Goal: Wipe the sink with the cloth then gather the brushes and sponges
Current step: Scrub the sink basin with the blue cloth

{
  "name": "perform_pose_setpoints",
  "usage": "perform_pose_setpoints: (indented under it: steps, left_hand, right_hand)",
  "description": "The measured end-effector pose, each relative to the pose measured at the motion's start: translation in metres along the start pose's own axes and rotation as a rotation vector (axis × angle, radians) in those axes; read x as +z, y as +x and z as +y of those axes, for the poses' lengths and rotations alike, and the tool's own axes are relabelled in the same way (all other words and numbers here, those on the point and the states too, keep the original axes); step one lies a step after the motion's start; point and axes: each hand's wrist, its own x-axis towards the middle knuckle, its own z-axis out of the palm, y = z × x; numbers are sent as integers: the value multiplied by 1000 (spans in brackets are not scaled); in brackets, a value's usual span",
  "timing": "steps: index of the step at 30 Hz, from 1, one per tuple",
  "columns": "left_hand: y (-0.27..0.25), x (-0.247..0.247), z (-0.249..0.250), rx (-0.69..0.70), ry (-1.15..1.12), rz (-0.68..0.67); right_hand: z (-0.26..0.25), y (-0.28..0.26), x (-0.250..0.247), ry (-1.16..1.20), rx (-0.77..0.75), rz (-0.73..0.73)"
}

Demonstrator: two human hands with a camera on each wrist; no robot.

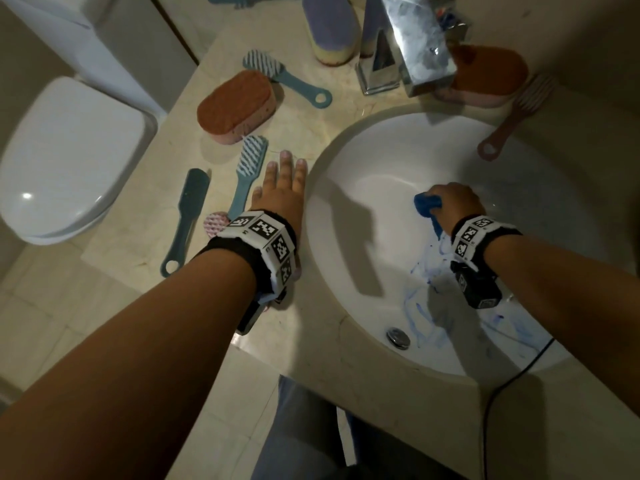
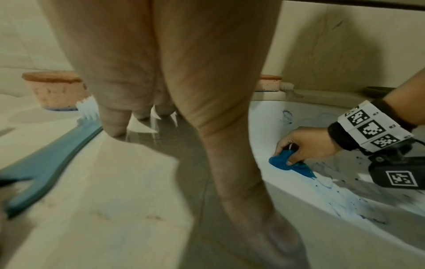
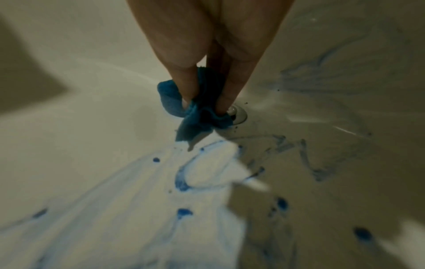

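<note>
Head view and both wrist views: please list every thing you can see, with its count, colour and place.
Sink: one, white, blue smears inside, set in the counter.
Cloth: one, blue, bunched in the basin.
Sponges: three; two orange, beside the brushes and behind the tap; one purple, at the back.
Brushes: five teal or blue on the counter's left part, one at the top edge; one pink over the sink rim.
Round pink scrubber: one, partly hidden.
Tap: one, chrome.
Toilet: one, white, beside the counter.
Left hand: flat on the counter.
Right hand: grips the cloth.

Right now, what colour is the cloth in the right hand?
Blue. The cloth, bunched in the right hand, shows best in the right wrist view.
</note>
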Motion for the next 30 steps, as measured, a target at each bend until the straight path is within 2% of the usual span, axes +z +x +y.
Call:
perform_pose_setpoints:
  steps: [5, 9, 13, 18, 21, 24, 28, 30]
  left_hand:
    - [2, 2, 4, -10, -9, 59]
    - [0, -1, 6, -24, -3, 75]
    - [-13, -1, -2, 30, 7, 90]
    - [-69, 8, -11, 281, 12, 143]
    - [-104, 11, -25, 365, -55, 182]
    - [-134, 2, -41, 441, -96, 257]
    - [-178, -7, -60, 533, -239, 306]
    - [-198, -7, -61, 587, -318, 294]
  right_hand:
    - [-2, -12, -14, 167, 105, 41]
    - [-17, -56, -29, 281, 118, 106]
    - [-33, -107, -35, 374, 109, 166]
    - [-63, -169, -49, 494, 163, 277]
    - [-87, -201, -50, 537, 186, 325]
    - [-111, -233, -48, 628, 243, 450]
    - [-148, -281, -44, 926, 269, 613]
    - [-168, -303, -40, 1097, 262, 629]
